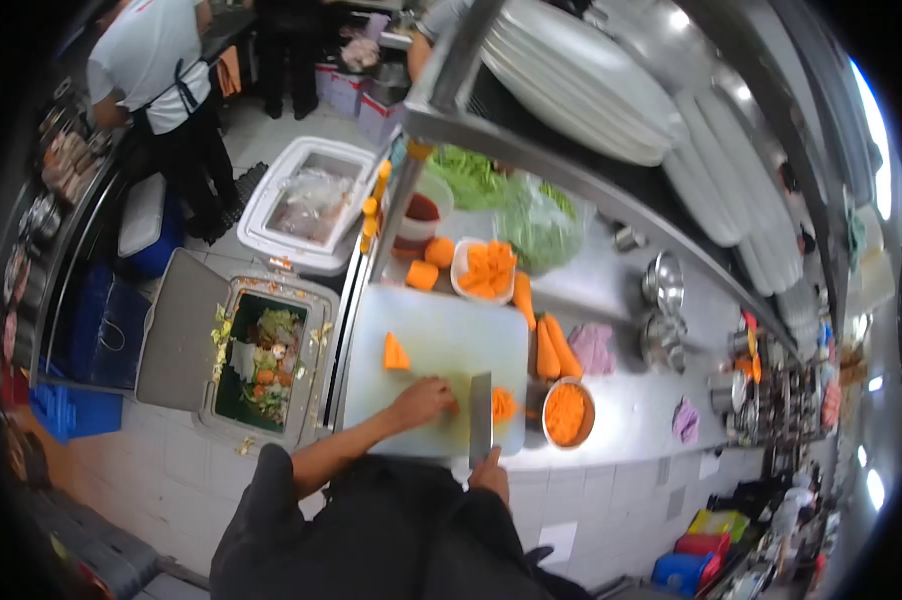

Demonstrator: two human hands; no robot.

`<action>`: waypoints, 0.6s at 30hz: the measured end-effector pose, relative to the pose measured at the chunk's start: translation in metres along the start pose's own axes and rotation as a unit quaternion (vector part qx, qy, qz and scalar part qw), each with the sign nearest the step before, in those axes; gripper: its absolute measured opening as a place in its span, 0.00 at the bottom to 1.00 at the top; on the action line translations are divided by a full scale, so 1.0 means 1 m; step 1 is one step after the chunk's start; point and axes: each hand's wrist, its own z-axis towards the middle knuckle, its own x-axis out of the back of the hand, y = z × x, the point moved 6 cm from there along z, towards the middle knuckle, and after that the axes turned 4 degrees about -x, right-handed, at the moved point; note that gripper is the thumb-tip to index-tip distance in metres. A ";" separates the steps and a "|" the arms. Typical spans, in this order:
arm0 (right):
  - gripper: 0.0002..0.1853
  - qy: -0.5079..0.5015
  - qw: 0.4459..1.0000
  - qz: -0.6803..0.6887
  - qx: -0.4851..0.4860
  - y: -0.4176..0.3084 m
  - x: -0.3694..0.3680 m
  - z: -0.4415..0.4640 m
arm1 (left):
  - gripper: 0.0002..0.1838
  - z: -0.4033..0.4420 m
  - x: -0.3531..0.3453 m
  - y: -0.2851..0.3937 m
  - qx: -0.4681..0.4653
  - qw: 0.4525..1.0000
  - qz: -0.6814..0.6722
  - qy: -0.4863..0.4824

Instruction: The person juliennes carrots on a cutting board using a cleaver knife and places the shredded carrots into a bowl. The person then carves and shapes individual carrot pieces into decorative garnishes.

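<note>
My right hand (490, 476) is wrapped round the handle of a cleaver (481, 412), whose broad blade stands over the right part of a white cutting board (436, 318). Just right of the blade is a small heap of cut carrot (504, 404). My left hand (425, 401) rests low over the board, left of the cleaver, its fingers curled together; whatever they hold is too small to make out. Farther up the board, a wedge of carrot (396, 351) lies apart from both hands. A round metal bowl (592, 421) filled with chopped carrot stands right of the board.
Whole carrots (554, 350) and a white tub (460, 268) of carrot pieces border the board. Bagged greens (536, 225) lie behind. A metal shelf (571, 160) with stacked plates (581, 80) overhangs the counter. To the left stands an open scrap bin (321, 375). A co-worker (161, 80) stands farther off.
</note>
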 end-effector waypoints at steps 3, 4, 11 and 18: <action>0.15 0.013 0.998 0.028 0.045 -0.007 0.011 -0.008 | 0.09 0.007 0.020 0.014 0.000 0.998 -0.048 -0.045; 0.15 0.007 0.999 0.035 0.032 -0.005 0.009 -0.007 | 0.10 0.007 0.022 0.015 -0.019 0.999 -0.036 -0.024; 0.16 -0.020 0.997 0.075 0.024 -0.005 0.007 -0.009 | 0.10 0.021 0.037 0.019 0.035 0.995 -0.091 -0.016; 0.09 -0.022 0.996 0.081 0.036 -0.007 0.009 -0.014 | 0.17 0.162 0.124 -0.071 0.037 0.980 -0.044 0.190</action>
